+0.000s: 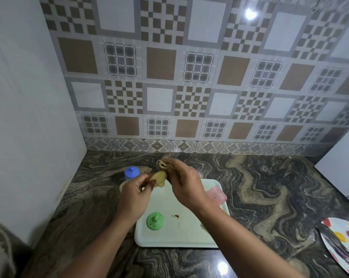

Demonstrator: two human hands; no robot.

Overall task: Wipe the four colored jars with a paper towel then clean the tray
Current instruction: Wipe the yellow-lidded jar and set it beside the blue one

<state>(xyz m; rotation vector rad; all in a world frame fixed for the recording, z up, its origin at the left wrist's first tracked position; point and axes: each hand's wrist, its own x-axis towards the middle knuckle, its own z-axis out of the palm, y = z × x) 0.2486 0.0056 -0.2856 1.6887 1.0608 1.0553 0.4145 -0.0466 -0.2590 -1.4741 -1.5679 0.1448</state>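
Left hand (134, 195) grips yellow jar (158, 178) above tray (175, 235); right hand (186, 182) pinches folded paper towel (164, 165) against it. Green jar (155, 220) upright on tray, blue jar (132, 173) beside.

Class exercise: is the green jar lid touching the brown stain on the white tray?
Apart. The head view shows the green jar lid sitting on the tray, with a clear strip of bare white tray between it and the brown stain to its right.
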